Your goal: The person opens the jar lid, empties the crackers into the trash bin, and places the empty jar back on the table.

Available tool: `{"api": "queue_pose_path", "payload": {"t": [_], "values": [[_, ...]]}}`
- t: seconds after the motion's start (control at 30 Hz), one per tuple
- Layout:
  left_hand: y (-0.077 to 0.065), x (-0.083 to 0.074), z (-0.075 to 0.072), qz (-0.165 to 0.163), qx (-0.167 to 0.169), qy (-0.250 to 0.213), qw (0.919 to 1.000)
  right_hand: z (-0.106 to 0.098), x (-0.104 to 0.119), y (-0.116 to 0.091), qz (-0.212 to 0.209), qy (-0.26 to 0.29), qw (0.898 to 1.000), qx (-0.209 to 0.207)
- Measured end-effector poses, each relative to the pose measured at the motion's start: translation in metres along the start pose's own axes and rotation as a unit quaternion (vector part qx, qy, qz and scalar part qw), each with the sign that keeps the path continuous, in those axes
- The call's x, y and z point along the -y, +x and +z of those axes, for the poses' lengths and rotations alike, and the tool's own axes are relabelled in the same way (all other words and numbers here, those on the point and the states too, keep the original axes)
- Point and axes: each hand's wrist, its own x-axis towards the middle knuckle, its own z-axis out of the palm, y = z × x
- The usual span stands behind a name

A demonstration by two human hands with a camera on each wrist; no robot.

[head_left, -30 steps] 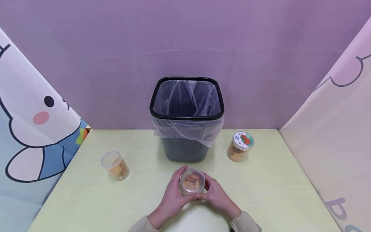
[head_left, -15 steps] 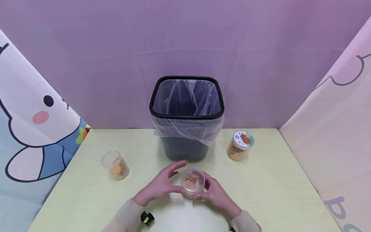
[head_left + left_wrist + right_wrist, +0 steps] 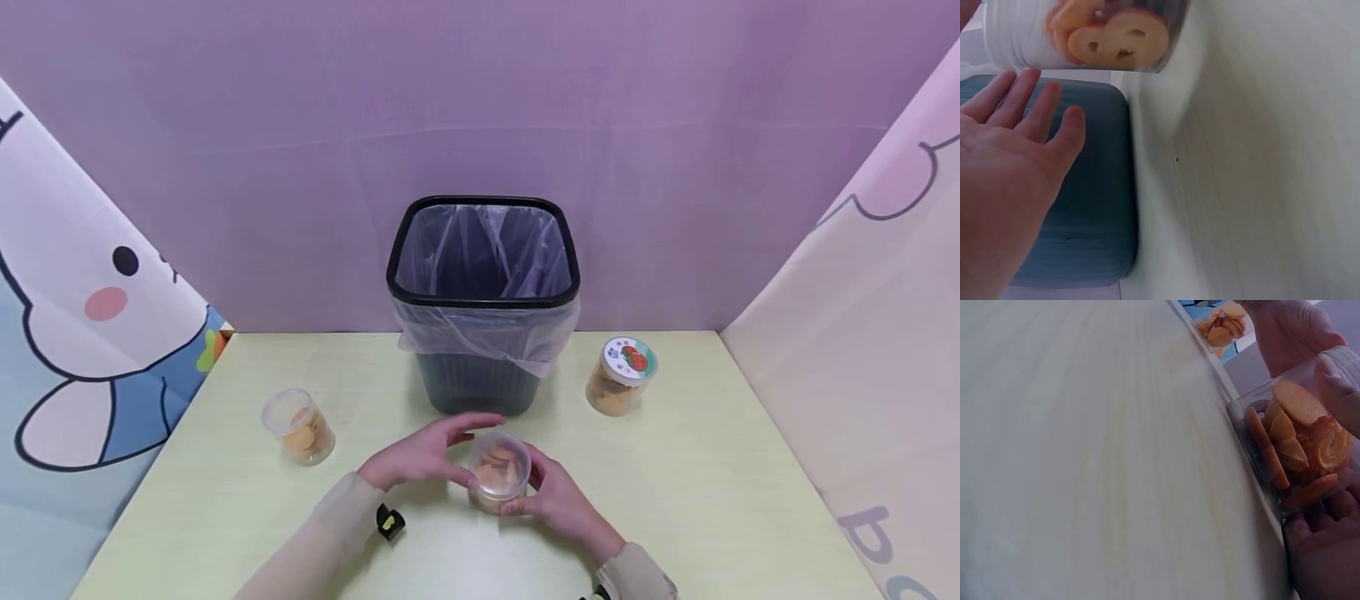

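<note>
A clear round plastic jar of cookies [image 3: 498, 479] stands upright on the table, in front of the bin. My right hand [image 3: 557, 507] grips its right side, thumb at the front and fingers round the back. In the right wrist view, cookies [image 3: 1294, 403] show through the jar's wall, lower fingers beneath it in that picture. To the jar's left is my left hand [image 3: 423, 454], spread, with its thumb tip right at the rim and its fingers stretched behind the top. The left wrist view shows those fingers [image 3: 1041, 115] extended beside the jar [image 3: 1116, 40].
A grey bin [image 3: 480, 383] with a black rim and a clear bag liner stands at the back middle. Another cookie jar [image 3: 307, 437] is on the left. At the right back stands a jar with a tomato-picture lid [image 3: 630, 362]. Printed cloth hangs around the table [image 3: 697, 467].
My left hand has let go of the jar's left side, drawn away leftward and opened, then come slightly back over toward the rim. The right hand keeps its hold.
</note>
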Motion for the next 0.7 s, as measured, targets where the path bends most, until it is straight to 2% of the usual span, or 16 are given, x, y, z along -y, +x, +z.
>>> {"api": "queue_pose_path", "payload": {"t": [0.2,0.3,0.5,0.7], "values": [[0.003,0.0,0.004,-0.021,0.031,-0.015,0.9992,-0.001,-0.003,0.001,-0.01,-0.002,1.0,0.005],[0.003,0.0,0.008,-0.024,0.03,-0.021,0.9991,-0.001,-0.003,0.001,-0.011,-0.005,1.0,0.006],[-0.004,0.0,0.021,-0.028,-0.028,-0.034,0.9986,0.0,-0.002,0.0,-0.007,-0.006,1.0,0.007],[-0.009,-0.004,0.036,-0.043,-0.097,-0.029,0.994,-0.001,0.0,0.0,-0.01,-0.01,1.0,0.005]]}}
